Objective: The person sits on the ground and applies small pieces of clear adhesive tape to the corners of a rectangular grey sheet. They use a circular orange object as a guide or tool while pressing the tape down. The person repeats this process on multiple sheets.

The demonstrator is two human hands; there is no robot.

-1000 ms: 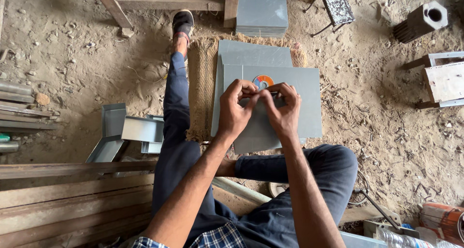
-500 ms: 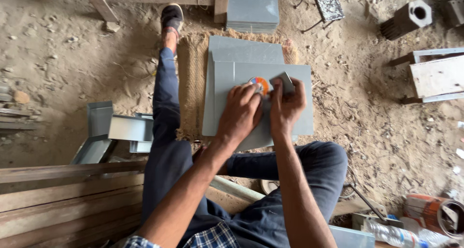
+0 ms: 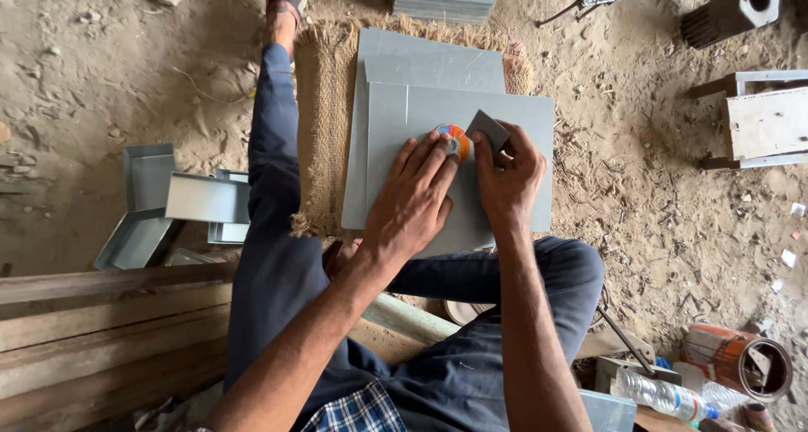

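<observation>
the left hand (image 3: 412,200) lay flat, fingers pressing a round orange disc (image 3: 453,139) near the top edge of the grey sheet (image 3: 522,120). the right hand (image 3: 509,175) pinched a small grey square piece (image 3: 488,129) beside it. this looked like a marking step; the next move seemed to need steady pressure.

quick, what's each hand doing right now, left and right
Left hand: open, fingers flat on the orange disc lying on the grey sheet.
Right hand: closed, pinching a small dark grey square piece.

You sit in a rough outdoor workshop: dirt floor (image 3: 101,78), stacked grey metal sheets (image 3: 438,87), bent metal offcuts (image 3: 168,200), timber planks (image 3: 101,331), burlap mat (image 3: 324,120).
</observation>
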